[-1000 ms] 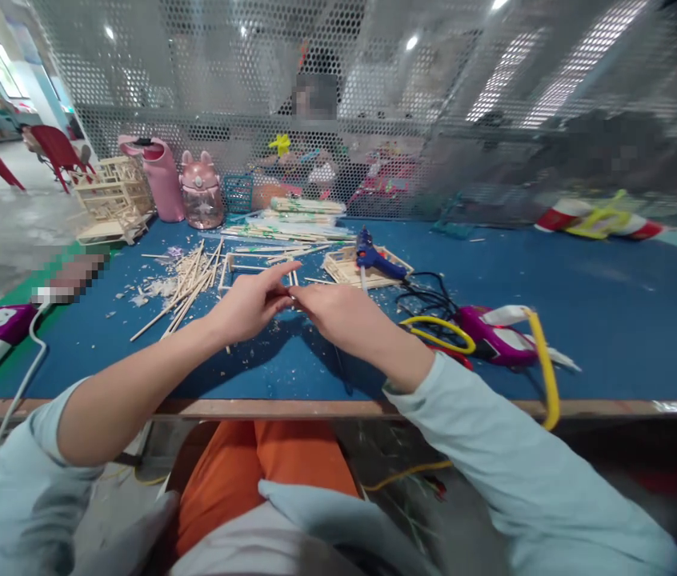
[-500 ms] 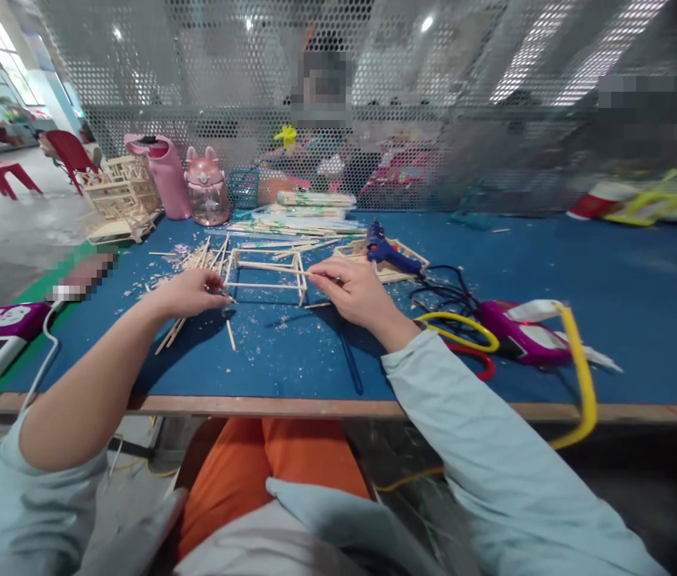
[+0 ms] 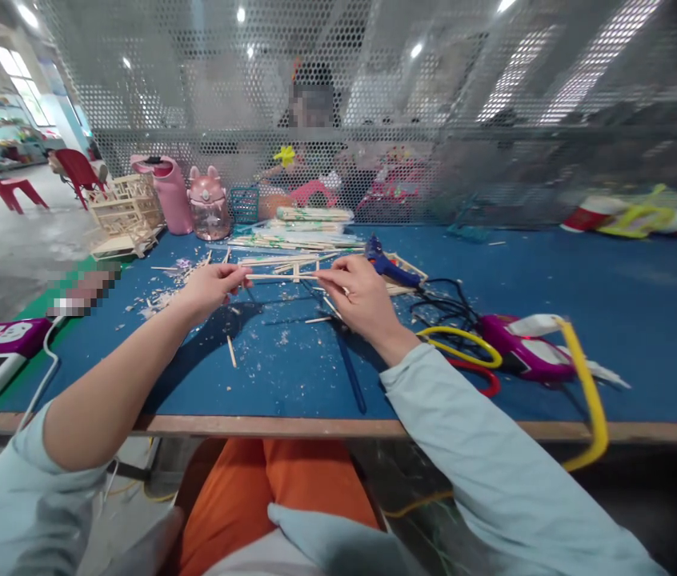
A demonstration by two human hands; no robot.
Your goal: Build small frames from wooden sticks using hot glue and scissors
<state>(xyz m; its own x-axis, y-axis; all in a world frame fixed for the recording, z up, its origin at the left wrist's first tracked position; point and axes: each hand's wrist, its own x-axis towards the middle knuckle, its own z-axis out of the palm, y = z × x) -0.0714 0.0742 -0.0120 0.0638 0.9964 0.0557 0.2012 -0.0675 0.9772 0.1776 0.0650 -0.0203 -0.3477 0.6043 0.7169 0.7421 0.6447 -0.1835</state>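
Between my two hands is a small frame of thin wooden sticks (image 3: 282,277), held just above the blue table. My left hand (image 3: 210,290) pinches its left end with thumb and fingertips. At the right end, my right hand (image 3: 359,298) grips it the same way. Fingers cover both ends of the frame. A blue glue gun (image 3: 390,266) lies just beyond my right hand, against another stick construction (image 3: 407,268). Loose sticks (image 3: 290,260) lie behind the frame, and a short stick (image 3: 231,352) rests on the table in front.
Bundled sticks in plastic (image 3: 308,220) lie at the back, near a pink bottle (image 3: 171,196), a clear pink cup (image 3: 210,210) and a finished-looking stick model (image 3: 126,212). Right are yellow-handled scissors or pliers (image 3: 462,340) and a purple power strip (image 3: 524,352). A perforated metal screen (image 3: 422,160) stands behind.
The stick frame has been lifted and tipped, so it now appears flatter. My left hand has moved up and right onto its left end. The camera view has tilted slightly upward.
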